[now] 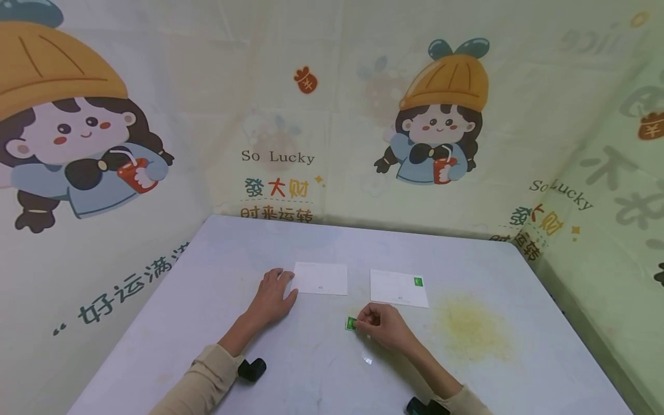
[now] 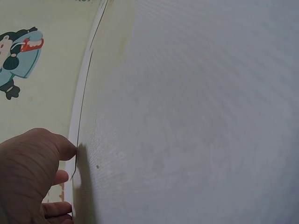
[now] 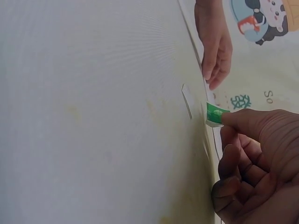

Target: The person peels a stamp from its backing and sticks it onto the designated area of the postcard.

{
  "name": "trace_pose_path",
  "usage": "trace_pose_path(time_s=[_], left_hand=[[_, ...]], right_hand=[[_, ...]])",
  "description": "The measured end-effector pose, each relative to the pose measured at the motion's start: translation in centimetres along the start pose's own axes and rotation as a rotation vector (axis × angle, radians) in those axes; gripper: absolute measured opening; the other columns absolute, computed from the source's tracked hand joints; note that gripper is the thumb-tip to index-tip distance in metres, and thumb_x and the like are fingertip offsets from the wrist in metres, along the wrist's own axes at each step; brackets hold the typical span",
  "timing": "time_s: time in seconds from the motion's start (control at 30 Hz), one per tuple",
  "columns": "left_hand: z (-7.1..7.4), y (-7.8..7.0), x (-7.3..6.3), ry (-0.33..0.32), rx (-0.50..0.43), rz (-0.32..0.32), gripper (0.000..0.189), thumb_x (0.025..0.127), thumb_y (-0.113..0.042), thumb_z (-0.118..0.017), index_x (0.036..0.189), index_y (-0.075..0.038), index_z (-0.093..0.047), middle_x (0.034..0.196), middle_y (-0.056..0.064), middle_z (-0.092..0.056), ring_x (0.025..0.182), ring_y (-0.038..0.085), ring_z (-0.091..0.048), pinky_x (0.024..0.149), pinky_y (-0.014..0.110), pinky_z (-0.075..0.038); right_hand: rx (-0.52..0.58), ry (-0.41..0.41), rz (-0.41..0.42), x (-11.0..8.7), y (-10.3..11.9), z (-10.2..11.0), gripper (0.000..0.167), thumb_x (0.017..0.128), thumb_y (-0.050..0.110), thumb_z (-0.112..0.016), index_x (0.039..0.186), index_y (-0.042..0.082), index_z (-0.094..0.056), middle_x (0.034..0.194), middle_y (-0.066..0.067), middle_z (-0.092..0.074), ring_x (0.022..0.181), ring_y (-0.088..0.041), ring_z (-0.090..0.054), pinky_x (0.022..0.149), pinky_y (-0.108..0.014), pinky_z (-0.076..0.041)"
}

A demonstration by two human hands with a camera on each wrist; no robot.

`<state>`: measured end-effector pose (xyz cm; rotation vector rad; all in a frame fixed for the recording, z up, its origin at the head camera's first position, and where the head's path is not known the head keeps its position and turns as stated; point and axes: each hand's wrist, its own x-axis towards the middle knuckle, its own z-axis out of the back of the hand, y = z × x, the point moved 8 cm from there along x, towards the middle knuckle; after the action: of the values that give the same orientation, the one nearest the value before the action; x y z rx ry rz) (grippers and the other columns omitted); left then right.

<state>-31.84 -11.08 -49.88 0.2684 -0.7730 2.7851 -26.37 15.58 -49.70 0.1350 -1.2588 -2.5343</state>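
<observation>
My right hand pinches a small green stamp between thumb and forefinger, with the other fingers curled in. In the right wrist view the stamp shows a pale border and juts out past the thumb tip. My left hand rests on the table with fingers spread loosely, fingertips at the left edge of a blank white card or envelope. To its right lies a second white card or envelope, bearing a green stamp in its upper right corner.
Both hands are over a white table, which has a yellowish stain at the right. A small shiny white spot or scrap shows below the right hand. Printed cloth walls enclose the table's back and sides.
</observation>
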Motion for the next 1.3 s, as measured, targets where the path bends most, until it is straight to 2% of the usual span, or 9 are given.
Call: trace_pose_path(time_s=[0.53,1.1,1.3], left_hand=[[0.1,0.2,-0.4,-0.010,-0.034,0.022,0.044,0.097,-0.021,-0.067,0.134,0.002,-0.058,0.138,0.028,-0.050,0.134,0.044,-0.043,0.109,0.059,-0.038],[0.7,-0.1,-1.3,-0.033,-0.067,0.042,0.044,0.095,-0.019,-0.069,0.134,0.001,-0.060,0.137,0.025,-0.052,0.133,0.043,-0.044,0.108,0.058,-0.038],[0.8,-0.8,-1.6,-0.029,-0.112,0.020,0.045,0.095,-0.017,-0.070,0.132,0.004,-0.060,0.138,0.026,-0.053,0.133,0.043,-0.043,0.110,0.059,-0.036]], right_hand=[[0.023,-0.022,0.015,-0.3,-0.1,0.2,0.013,0.089,0.016,-0.080,0.087,0.010,-0.068,0.072,0.005,-0.060,0.060,-0.004,-0.050,0.052,-0.018,-0.039],[0.067,-0.063,0.031,-0.9,0.7,0.7,0.013,0.089,0.015,-0.080,0.086,0.009,-0.069,0.071,0.004,-0.061,0.062,-0.005,-0.050,0.053,-0.019,-0.039],[0.076,-0.074,0.035,-1.0,0.7,0.6,0.013,0.088,0.014,-0.081,0.085,0.010,-0.069,0.071,0.004,-0.061,0.062,-0.005,-0.051,0.053,-0.019,-0.039]])
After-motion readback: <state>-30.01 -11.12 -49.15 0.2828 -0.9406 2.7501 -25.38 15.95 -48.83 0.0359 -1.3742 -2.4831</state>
